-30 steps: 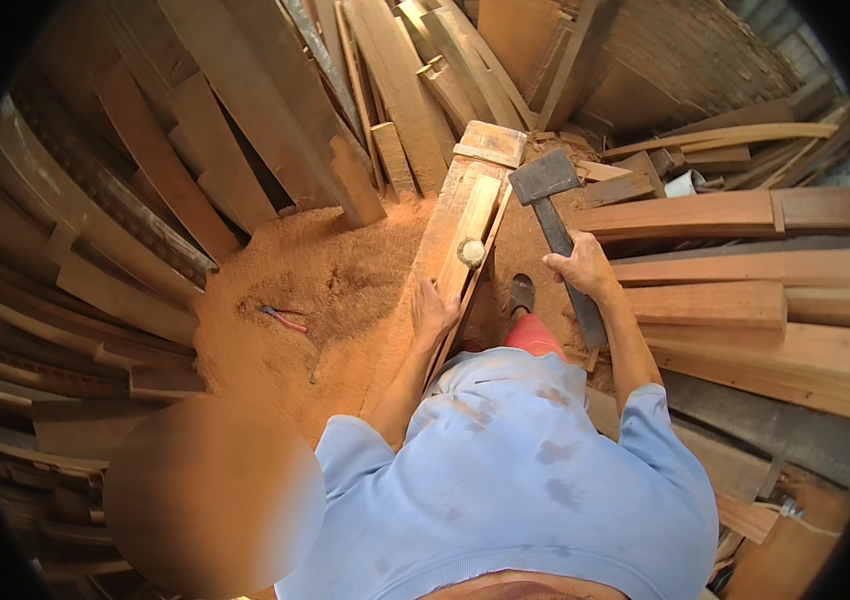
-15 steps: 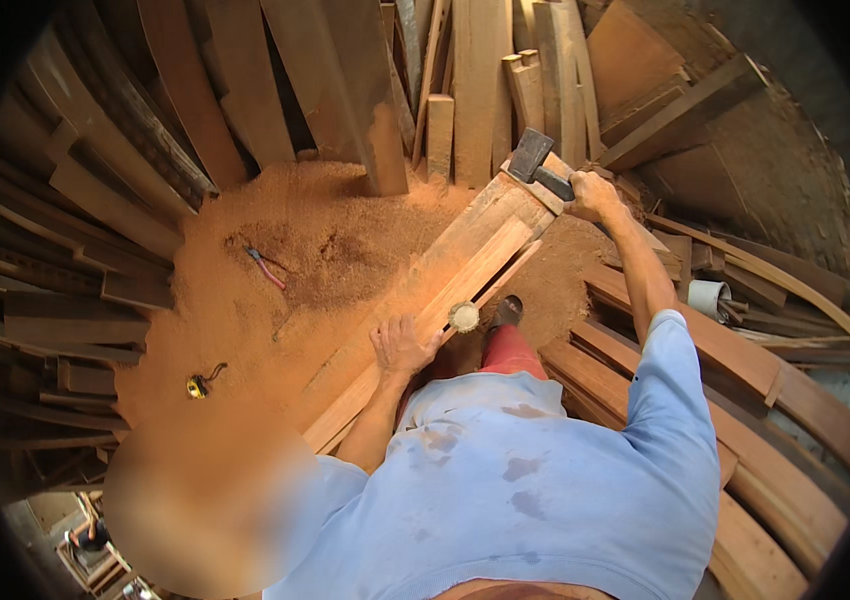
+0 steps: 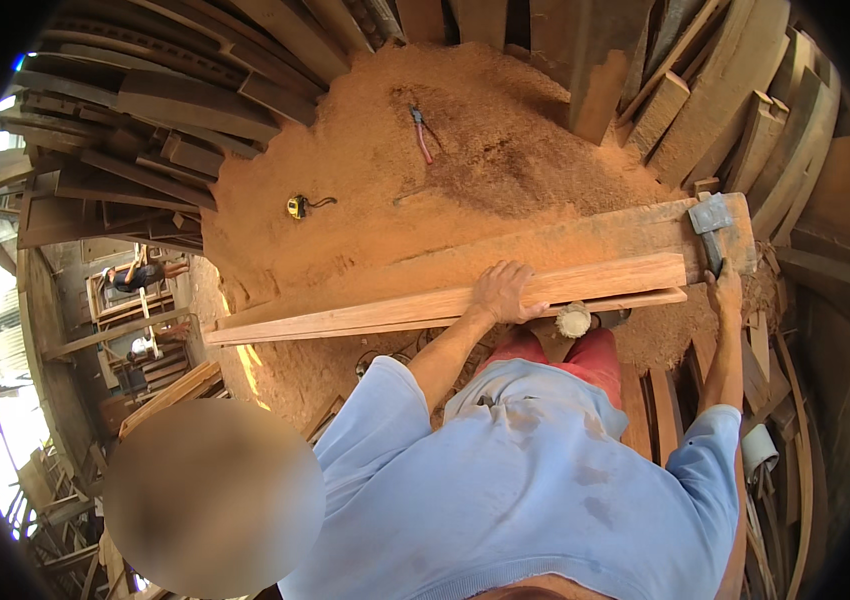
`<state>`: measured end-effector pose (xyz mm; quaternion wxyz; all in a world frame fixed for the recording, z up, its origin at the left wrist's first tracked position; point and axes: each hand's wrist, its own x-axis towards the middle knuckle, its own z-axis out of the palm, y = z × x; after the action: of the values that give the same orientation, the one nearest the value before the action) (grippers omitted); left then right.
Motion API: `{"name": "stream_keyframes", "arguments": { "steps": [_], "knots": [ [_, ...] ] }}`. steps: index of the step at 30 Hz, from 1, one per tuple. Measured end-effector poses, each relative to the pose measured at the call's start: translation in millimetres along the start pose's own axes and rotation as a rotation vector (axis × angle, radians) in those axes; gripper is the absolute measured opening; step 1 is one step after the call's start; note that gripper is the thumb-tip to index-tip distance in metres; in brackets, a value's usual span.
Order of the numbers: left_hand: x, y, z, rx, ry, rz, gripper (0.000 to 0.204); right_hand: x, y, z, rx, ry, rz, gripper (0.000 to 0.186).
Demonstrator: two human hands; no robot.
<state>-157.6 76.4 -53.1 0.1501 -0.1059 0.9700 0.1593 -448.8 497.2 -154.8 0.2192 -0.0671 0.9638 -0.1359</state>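
A long reddish plank (image 3: 605,283) runs from left to right in front of me, along a thick wooden beam (image 3: 635,232). My left hand (image 3: 505,291) grips the plank near its middle, fingers over the top and thumb on the near side. At the beam's right end, my right hand (image 3: 724,290) is closed round the dark handle of a hatchet (image 3: 710,215). Its grey metal head is over the beam's top face. Below the plank, a second narrow strip (image 3: 635,300) shows. Beside it is a round, pale, rough-ended object (image 3: 573,320) whose kind I cannot make out.
Reddish sawdust (image 3: 365,150) covers the ground, with red-handled pliers (image 3: 421,135) and a yellow tape measure (image 3: 297,206) on it. Boards (image 3: 195,105) are stacked around. A white container (image 3: 760,447) stands at the right. Another person (image 3: 135,278) is far off at the left.
My view has turned left, so the beam and plank now lie nearly level across it. My right hand keeps the hatchet at the beam's end; my left hand stays on the plank.
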Motion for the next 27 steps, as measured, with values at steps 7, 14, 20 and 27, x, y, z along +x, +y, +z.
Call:
{"name": "stream_keyframes", "arguments": {
  "steps": [7,14,20,27],
  "knots": [
    [0,4,1,-0.027,-0.001,0.035,0.071,-54,-85,-69,0.051,0.094,0.095,0.057],
    [0,10,-20,-0.088,-0.135,0.023,0.072,-205,-249,-91,0.492,0.314,-0.383,0.044],
    [-6,-10,-11,-0.122,-0.075,0.106,0.075,-240,-298,-31,0.247,0.124,-0.207,0.031],
    [-22,-25,-10,-0.073,-0.074,0.132,0.075,-233,-308,-26,0.046,0.081,-0.059,0.012]
  ]
}}
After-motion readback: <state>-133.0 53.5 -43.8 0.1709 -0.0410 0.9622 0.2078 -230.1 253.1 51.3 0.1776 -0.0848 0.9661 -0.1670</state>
